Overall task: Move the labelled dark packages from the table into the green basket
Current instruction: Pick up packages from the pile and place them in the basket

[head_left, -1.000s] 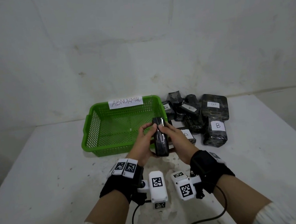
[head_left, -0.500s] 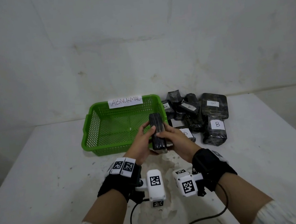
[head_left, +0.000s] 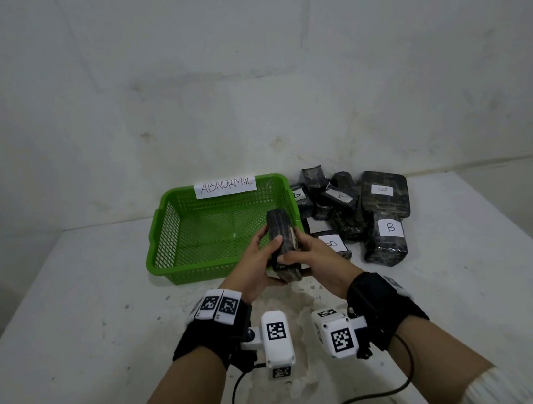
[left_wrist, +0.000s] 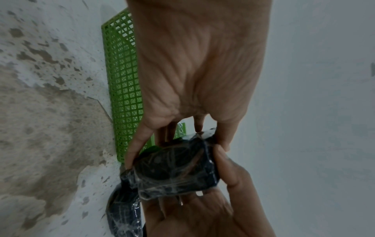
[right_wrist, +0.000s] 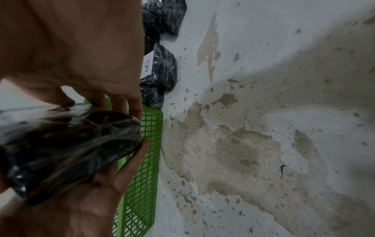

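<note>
- Over near edge of green basket (head_left: pixel 173 227), above bench (head_left: pixel 71 329): dark pkg (head_left: pixel 283 243) held up on end, tilted slightly, top end over basket's front-right corner.
- L hand (head_left: pixel 256 266) grip: grasping dark pkg from left side, thumb on front face, fingers wrapped behind.
- R hand (head_left: pixel 316 256) grip: grasping same pkg from right, thumb across lower front, fingers behind.
- L wrist view: pkg end (left_wrist: pixel 174 168) wrapped in shiny clear film, pinched between both hands; basket mesh wall behind.
- R wrist view: pkg (right_wrist: pixel 67 144) close and blurry, fingertips (right_wrist: pixel 136 109) on its top edge.
- Basket on bench, paper tag "ABNORMAL" (head_left: pixel 225 187) on far rim; no pkgs visible inside.
- Right of basket: pile of dark pkgs (head_left: pixel 343 205) w/ white labels, touching/overlapping; one marked "B" (head_left: pixel 390 227) nearest right, another "B" label (head_left: pixel 331 243) just beside R hand.
- Label on held pkg not readable.
- Bench surface white w/ worn brownish patches (right_wrist: pixel 233 144).
</note>
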Demonstrator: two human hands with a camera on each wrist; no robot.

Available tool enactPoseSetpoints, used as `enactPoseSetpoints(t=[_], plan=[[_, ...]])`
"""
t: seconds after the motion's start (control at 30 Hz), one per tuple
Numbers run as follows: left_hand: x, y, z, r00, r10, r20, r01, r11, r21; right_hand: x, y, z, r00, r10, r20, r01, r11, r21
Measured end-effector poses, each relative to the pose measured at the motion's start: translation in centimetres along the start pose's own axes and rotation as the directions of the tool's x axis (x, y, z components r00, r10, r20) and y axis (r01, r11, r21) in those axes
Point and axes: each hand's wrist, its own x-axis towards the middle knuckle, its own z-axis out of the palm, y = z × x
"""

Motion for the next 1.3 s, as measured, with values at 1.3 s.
enactPoseSetpoints(t=[1.3], plan=[[-0.5,2.1,0.6,0.992,0.123,-0.021,-0.121,0.987,0.107,0.4,-1.6,1.2,0.980,-0.064,-0.190,0.078,0.995,0.063]])
